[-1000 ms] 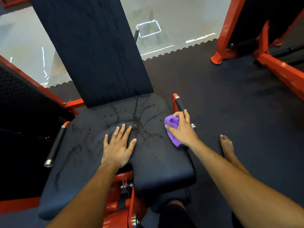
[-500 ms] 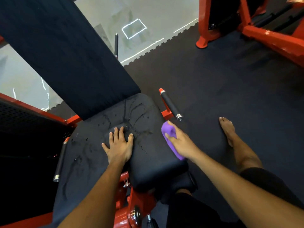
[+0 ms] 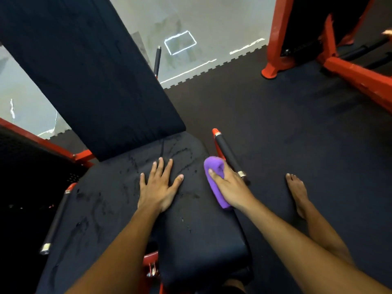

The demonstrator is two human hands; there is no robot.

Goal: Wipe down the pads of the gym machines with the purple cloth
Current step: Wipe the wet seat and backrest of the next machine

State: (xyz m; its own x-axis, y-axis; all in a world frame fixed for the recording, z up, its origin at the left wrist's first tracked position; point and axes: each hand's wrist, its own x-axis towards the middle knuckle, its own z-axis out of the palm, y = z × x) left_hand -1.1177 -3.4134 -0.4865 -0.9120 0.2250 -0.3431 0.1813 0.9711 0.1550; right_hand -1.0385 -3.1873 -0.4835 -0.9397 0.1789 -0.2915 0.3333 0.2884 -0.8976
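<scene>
A black seat pad (image 3: 118,209) with wet streaks and droplets fills the lower middle, and a black back pad (image 3: 84,73) rises behind it. My left hand (image 3: 158,187) lies flat on the seat with fingers spread. Along the seat's right edge my right hand (image 3: 230,185) presses the folded purple cloth (image 3: 214,179), thumb on top and fingers wrapped over its far side.
Black handles with red bases flank the seat, one at the right (image 3: 229,155) and one at the left (image 3: 56,217). Another red machine frame (image 3: 350,75) stands on the dark rubber floor at the upper right. A bare foot (image 3: 297,192) rests on the floor right of the seat.
My right hand slid the cloth back along the seat's right edge and then forward again. The left hand stayed flat on the seat. The camera view shifted.
</scene>
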